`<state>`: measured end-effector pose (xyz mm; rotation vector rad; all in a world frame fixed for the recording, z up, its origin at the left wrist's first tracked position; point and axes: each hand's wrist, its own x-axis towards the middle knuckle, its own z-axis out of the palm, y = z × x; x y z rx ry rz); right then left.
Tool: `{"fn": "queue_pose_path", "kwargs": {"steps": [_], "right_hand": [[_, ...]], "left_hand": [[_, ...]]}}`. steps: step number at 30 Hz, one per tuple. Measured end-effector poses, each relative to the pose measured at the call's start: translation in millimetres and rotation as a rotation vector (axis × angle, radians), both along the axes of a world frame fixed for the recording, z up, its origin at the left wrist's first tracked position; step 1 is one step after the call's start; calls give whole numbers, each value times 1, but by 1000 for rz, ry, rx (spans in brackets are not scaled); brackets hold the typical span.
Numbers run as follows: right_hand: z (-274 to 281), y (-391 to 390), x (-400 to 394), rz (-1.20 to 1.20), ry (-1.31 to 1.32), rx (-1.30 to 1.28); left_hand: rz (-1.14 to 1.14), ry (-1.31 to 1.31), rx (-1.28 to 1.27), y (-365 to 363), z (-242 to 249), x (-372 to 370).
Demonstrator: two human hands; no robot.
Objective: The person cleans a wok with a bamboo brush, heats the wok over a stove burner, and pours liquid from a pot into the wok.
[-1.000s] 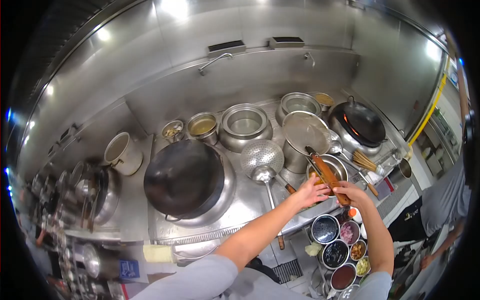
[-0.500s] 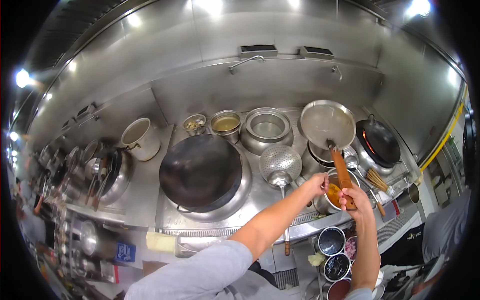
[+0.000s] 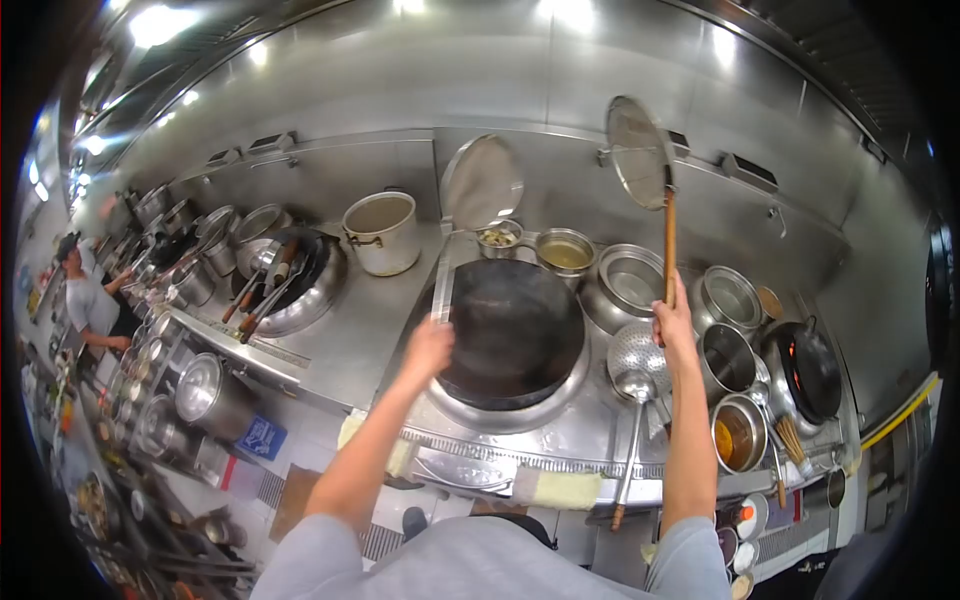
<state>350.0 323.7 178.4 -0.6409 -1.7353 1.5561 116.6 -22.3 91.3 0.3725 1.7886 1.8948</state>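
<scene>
My left hand (image 3: 428,347) is closed around the flat metal handle of a round mesh strainer (image 3: 485,185), raised at the wok's left rear. The black wok (image 3: 512,335) sits on its burner ring, dark and bare inside. To the right, my right hand (image 3: 675,322) grips the wooden handle of another mesh strainer (image 3: 638,155), held upright with its mesh high against the back wall. Below that hand, a perforated skimmer (image 3: 637,358) lies on the steel counter with a ladle (image 3: 634,388) across it. A pot with orange contents (image 3: 738,436) stands farther right.
Behind the wok are a small pot of pale pieces (image 3: 499,238), a pot of yellowish liquid (image 3: 565,252) and a tall stockpot (image 3: 381,232). A second wok (image 3: 808,370) glows at right, near a bamboo brush (image 3: 792,440). Another person (image 3: 95,300) works far left.
The view has swung left. My hands, earlier close together over the orange pot with the wooden-handled strainer, are now apart and higher. My left hand now holds a metal-handled strainer.
</scene>
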Motion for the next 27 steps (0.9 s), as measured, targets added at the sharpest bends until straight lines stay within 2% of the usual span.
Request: {"fn": "queue_pose_path", "kwargs": {"steps": [1, 2, 3, 4, 5, 6, 7, 9, 10, 12, 14, 15, 16, 17, 19, 20, 22, 23, 24, 25, 27], "right_hand": [[-6, -1, -25, -54, -134, 89], [-42, 12, -68, -142, -20, 421], [-68, 19, -107, -230, 100, 751], [-60, -4, -129, -196, -65, 619], [-49, -31, -152, -161, -228, 485], [-60, -41, -185, -205, -321, 555], [-51, -65, -210, -232, -510, 579], [-65, -84, -264, -229, -690, 654], [-76, -91, -288, -224, -690, 660], [-92, -101, -324, -116, -945, 827], [-99, -107, -345, -97, -903, 778], [-99, -116, -347, -82, -862, 724], [-96, -123, -348, -106, -851, 612], [-88, -135, -338, -118, -865, 606], [-76, -152, -312, -159, -621, 543], [-81, -156, -298, -184, -630, 537], [-100, -162, -257, -269, -358, 453], [-79, -190, -224, -179, -368, 214], [-85, -197, -197, -145, -286, 79], [-90, -202, -166, -180, -205, 88], [-63, -236, -100, -188, -172, 5]], "left_hand": [[138, 401, -195, -45, -46, -42], [254, 739, -353, -93, -41, -47], [349, 832, -422, -140, -58, -64], [444, 924, -493, -177, -74, -77], [418, 802, -579, -207, -60, -70], [393, 680, -659, -236, -43, -64], [409, 663, -661, -260, -54, -72], [432, 637, -661, -301, -76, -79], [420, 583, -641, -316, -85, -82], [403, 529, -621, -342, -114, -87], [385, 602, -551, -359, -153, -100], [369, 599, -552, -363, -146, -101], [314, 458, -552, -359, -140, -98], [253, 317, -553, -356, -135, -96], [202, 303, -521, -344, -135, -104], [186, 351, -526, -333, -127, -109], [144, 409, -515, -304, -106, -121], [108, 481, -538, -286, -92, -128], [73, 557, -562, -267, -78, -135], [75, 657, -554, -247, -69, -145], [91, 852, -467, -198, -56, -176]]}}
